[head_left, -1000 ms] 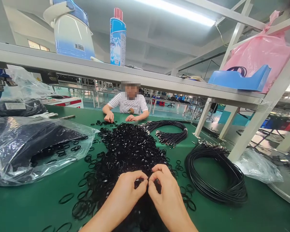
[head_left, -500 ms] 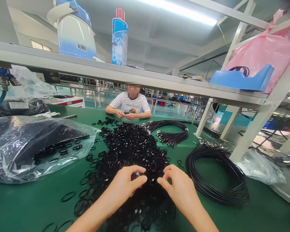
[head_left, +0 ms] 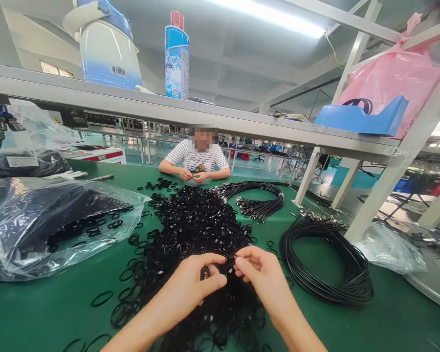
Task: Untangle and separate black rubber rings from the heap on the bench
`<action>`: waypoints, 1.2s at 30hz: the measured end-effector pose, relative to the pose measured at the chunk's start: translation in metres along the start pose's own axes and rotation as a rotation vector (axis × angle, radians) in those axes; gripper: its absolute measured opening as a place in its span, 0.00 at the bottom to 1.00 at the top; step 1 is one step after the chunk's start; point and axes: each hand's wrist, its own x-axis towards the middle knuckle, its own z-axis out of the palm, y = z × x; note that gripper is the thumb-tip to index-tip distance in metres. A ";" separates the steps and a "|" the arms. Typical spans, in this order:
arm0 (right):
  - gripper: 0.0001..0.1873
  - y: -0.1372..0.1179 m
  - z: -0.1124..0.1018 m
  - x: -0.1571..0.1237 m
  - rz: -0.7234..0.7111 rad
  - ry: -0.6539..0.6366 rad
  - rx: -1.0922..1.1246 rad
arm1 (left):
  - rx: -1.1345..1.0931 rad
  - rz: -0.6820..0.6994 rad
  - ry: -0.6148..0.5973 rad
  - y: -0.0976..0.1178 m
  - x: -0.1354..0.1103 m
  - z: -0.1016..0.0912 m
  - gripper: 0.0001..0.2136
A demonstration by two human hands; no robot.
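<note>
A large heap of thin black rubber rings (head_left: 198, 215) spreads over the green table, with loose rings along its left side. My left hand (head_left: 200, 281) is over the near part of the heap, fingers curled, with black rings showing between its thumb and fingers. Just to its right, my right hand (head_left: 258, 266) pinches a black ring (head_left: 230, 264) between thumb and forefinger, close to the left fingertips. The fingers' undersides are hidden.
A clear plastic bag of rings (head_left: 58, 220) lies left. Coiled black cables (head_left: 326, 264) lie right, with a smaller bundle (head_left: 264, 195) behind. A shelf (head_left: 205, 115) crosses above, holding a jug (head_left: 110, 54) and spray can (head_left: 176, 61). A co-worker (head_left: 198, 159) sits opposite.
My right hand has moved left to my left hand, and its thumb and forefinger have come together on a black ring. The view has shifted slightly.
</note>
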 end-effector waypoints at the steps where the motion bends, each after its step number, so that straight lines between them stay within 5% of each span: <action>1: 0.09 0.001 -0.002 0.001 0.034 0.008 0.040 | -0.015 0.000 0.014 0.000 0.001 -0.002 0.19; 13: 0.06 -0.005 -0.002 -0.002 0.042 -0.044 0.005 | -0.193 -0.034 0.013 0.005 -0.001 -0.001 0.17; 22: 0.06 -0.008 -0.004 -0.007 -0.215 0.083 -0.741 | -0.590 -0.105 -0.036 -0.003 0.002 0.002 0.25; 29: 0.07 -0.022 0.018 -0.022 -0.317 -0.102 -0.456 | -0.545 -0.146 -0.023 -0.001 -0.004 0.012 0.25; 36: 0.05 -0.007 0.004 -0.007 -0.093 -0.030 -0.109 | -0.491 -0.066 -0.086 -0.001 0.002 0.011 0.22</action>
